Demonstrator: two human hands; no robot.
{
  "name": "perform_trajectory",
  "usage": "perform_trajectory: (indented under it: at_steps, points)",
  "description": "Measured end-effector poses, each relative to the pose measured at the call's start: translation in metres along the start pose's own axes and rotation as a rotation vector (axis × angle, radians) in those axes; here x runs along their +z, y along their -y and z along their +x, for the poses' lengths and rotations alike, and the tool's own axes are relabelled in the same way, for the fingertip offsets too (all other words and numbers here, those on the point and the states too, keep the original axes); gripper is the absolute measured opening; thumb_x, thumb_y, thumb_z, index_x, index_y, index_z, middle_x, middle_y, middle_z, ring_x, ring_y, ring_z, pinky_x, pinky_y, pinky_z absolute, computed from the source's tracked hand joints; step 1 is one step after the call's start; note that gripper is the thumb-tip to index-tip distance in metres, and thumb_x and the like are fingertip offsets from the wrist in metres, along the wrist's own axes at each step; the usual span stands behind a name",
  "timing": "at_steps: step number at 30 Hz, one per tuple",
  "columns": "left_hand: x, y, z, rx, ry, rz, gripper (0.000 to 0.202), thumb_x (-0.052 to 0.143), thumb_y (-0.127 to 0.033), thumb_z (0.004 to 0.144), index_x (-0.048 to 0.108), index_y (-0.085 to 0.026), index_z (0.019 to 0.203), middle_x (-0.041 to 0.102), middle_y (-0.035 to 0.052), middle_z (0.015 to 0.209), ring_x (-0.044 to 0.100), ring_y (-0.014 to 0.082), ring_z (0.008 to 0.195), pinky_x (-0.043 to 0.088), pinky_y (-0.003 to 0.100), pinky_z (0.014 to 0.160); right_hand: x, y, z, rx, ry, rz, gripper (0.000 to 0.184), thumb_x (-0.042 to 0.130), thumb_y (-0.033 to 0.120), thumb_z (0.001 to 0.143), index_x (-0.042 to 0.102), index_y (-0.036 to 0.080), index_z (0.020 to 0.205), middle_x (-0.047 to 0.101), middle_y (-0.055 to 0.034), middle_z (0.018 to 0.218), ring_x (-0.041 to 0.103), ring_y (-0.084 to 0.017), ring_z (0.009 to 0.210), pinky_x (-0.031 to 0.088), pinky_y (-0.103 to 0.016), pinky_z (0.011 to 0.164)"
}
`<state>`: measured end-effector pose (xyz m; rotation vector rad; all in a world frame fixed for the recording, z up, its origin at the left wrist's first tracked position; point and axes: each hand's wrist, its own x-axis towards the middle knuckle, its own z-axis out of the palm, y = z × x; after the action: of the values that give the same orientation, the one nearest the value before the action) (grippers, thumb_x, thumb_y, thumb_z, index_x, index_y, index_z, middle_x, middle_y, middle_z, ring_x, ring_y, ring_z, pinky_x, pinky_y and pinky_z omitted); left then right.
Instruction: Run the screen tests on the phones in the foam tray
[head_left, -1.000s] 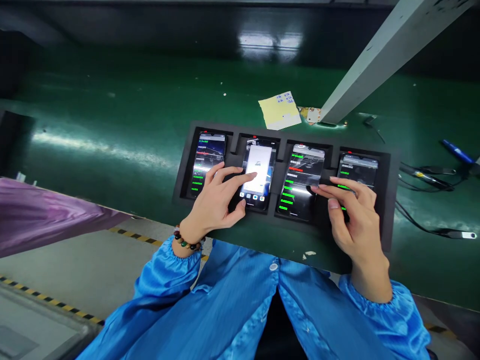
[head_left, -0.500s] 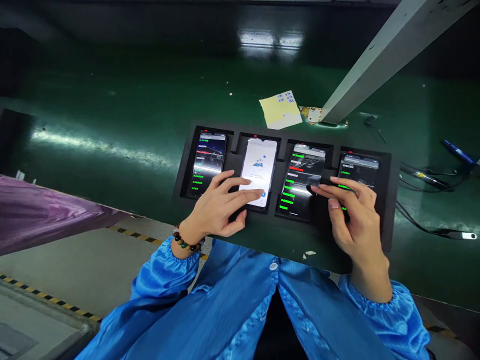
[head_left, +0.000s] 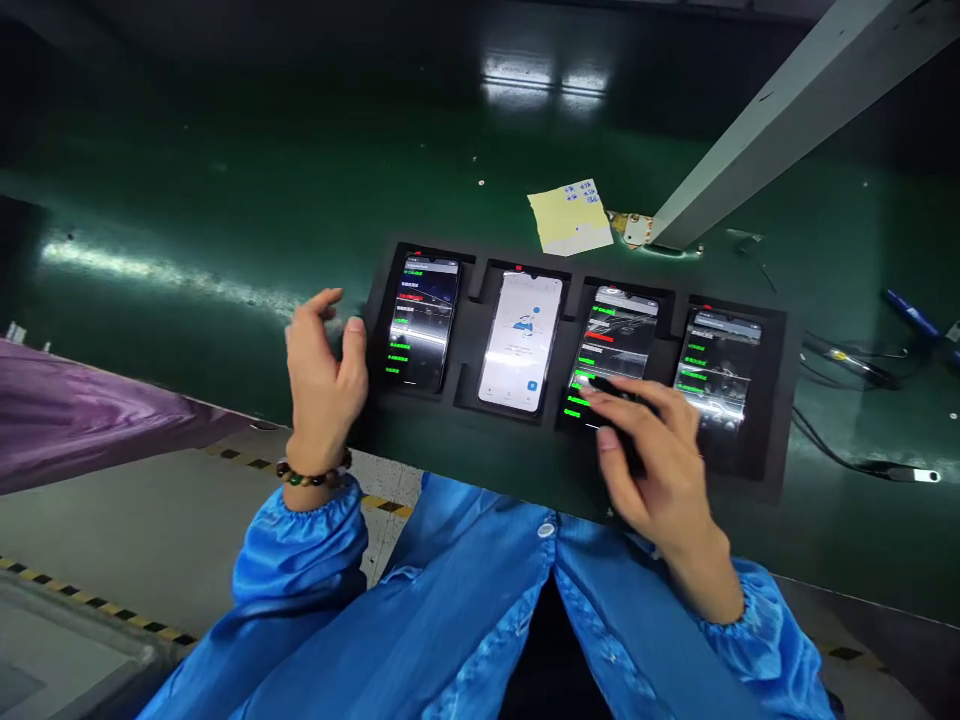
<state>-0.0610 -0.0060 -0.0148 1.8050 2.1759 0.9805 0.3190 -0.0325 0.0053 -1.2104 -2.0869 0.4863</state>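
Observation:
Several smartphones lie face up in a black tray (head_left: 778,400). Its leftmost phone (head_left: 424,320) shows a dark screen with green, white and red lines of text. A second phone (head_left: 517,345) has a white screen with a small blue picture. My right hand (head_left: 656,455) is over the lower part of the third phone (head_left: 619,330), fingers stretched out and the fingertips at its screen; contact is hard to tell. Right of that hand is the rightmost phone (head_left: 712,365), also dark with green text. My left hand (head_left: 326,365) hovers beside the tray's left end, thumb and fingers apart, holding nothing.
Behind the tray, a yellow note (head_left: 571,217) with blue handwriting lies on the green table (head_left: 262,210). A grey metal post (head_left: 750,140) rises at the back right. Cables (head_left: 847,355) and a blue pen (head_left: 911,312) lie on the right.
My left hand has left the white-screened phone and moved left, off the tray. My right hand has shifted left from beside the rightmost phone onto the third phone.

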Motion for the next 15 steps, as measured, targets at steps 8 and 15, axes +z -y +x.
perform_trajectory:
  at_steps: [8, 15]
  points:
    - [-0.001, -0.007, -0.022, -0.073, 0.044, -0.058, 0.048, 0.062, -0.056, 0.110, 0.063, -0.025, 0.147, 0.078, 0.0093, 0.119, 0.076, 0.0266, 0.103, 0.061, 0.047, 0.093, 0.017, 0.006, 0.006, -0.050, 0.076, -0.056, 0.046, 0.066, 0.011, 0.103, 0.064, 0.026, 0.146, 0.083, -0.0052, 0.128, 0.067, -0.032, 0.139, 0.047, -0.055, 0.119]
    - [0.013, -0.057, -0.026, 0.686, 0.278, -0.085, 0.037, 0.075, -0.032, 0.103, 0.067, -0.023, 0.138, 0.083, 0.0059, 0.127, 0.076, 0.0286, 0.117, 0.057, 0.052, 0.107, 0.016, 0.001, 0.013, -0.077, 0.093, -0.076, 0.042, 0.065, 0.012, 0.104, 0.067, 0.028, 0.142, 0.080, -0.0078, 0.128, 0.070, -0.031, 0.136, 0.050, -0.055, 0.119]
